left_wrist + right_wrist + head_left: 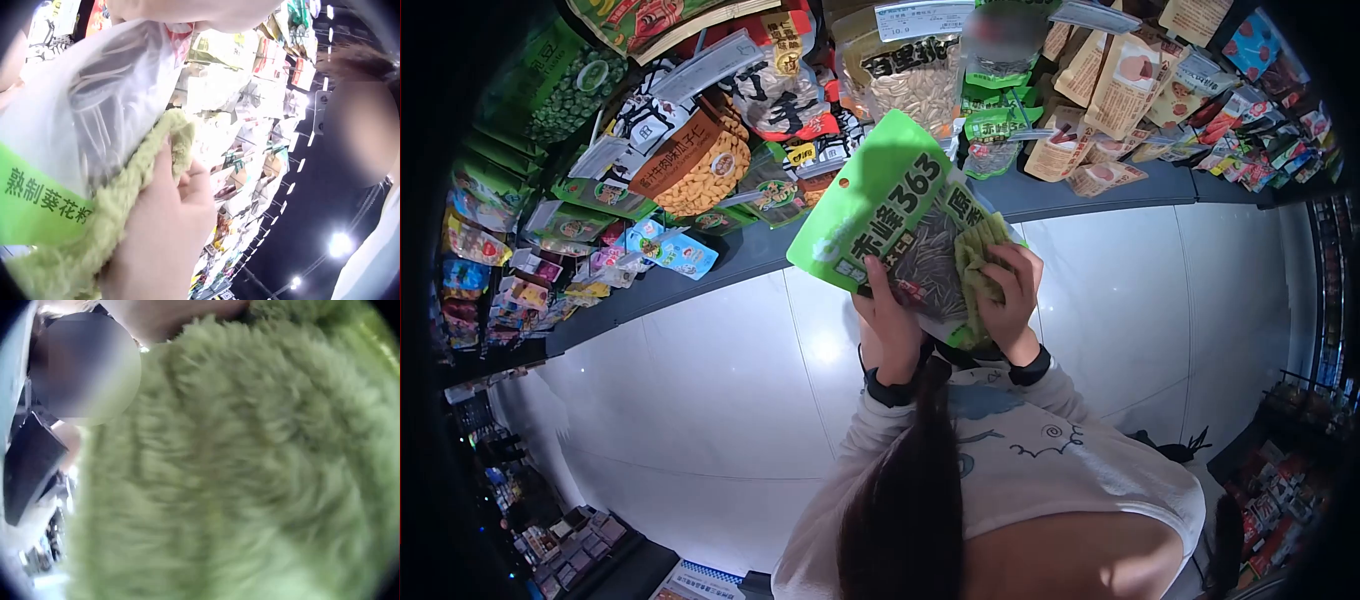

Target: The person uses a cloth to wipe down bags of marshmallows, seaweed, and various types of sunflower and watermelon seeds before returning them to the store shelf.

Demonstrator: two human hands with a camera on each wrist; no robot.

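Note:
A green-and-clear bag of sunflower seeds (862, 212) is held up in front of the body, its printed face towards the head camera. The left hand (888, 325) grips its lower left side, thumb over the front. At the bag's right edge, the right hand (1012, 305) holds a fuzzy light-green cloth (972, 270) against the plastic. From the left wrist, the cloth (134, 187) runs along the bag's edge, bunched under the right hand's fingers (164, 172). The cloth (237, 462) fills most of the right wrist view and hides that hand's fingertips.
Beyond the bag, a shelf display holds hanging snack packets, among them a brown-and-white packet (700, 165) and paper-coloured pouches (1125, 85). A dark shelf ledge (1080, 195) runs along its foot. Pale floor tiles (730, 380) lie below. More stocked shelves (1280, 500) stand at the lower right.

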